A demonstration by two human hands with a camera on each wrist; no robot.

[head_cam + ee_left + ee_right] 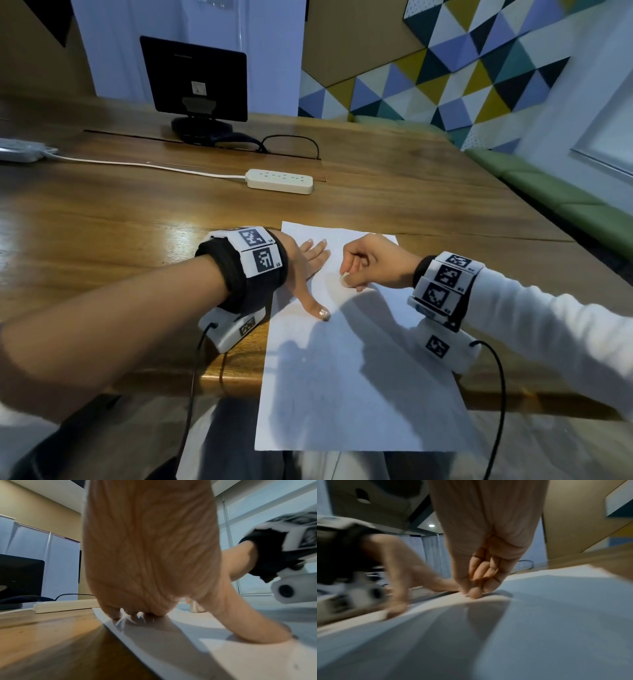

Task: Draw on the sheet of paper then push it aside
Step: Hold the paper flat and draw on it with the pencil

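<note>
A white sheet of paper (359,377) lies on the wooden table (120,219), and its near end hangs over the front edge. My left hand (313,274) lies flat on the sheet's left edge with fingers straight and spread, the thumb (318,308) pressing down. My right hand (356,274) is curled over the upper part of the sheet and pinches a short white stick (344,277) with its tip on the paper. The left wrist view shows the palm (150,547) over the paper (240,655). In the blurred right wrist view, the right hand's fingertips (474,592) are bunched against the paper (539,615).
A white power strip (280,181) with its cord lies across the table's middle. Behind it stands a black monitor (195,78) with a dark cable. A white device (20,150) sits at the far left. A green bench (565,205) runs along the right side.
</note>
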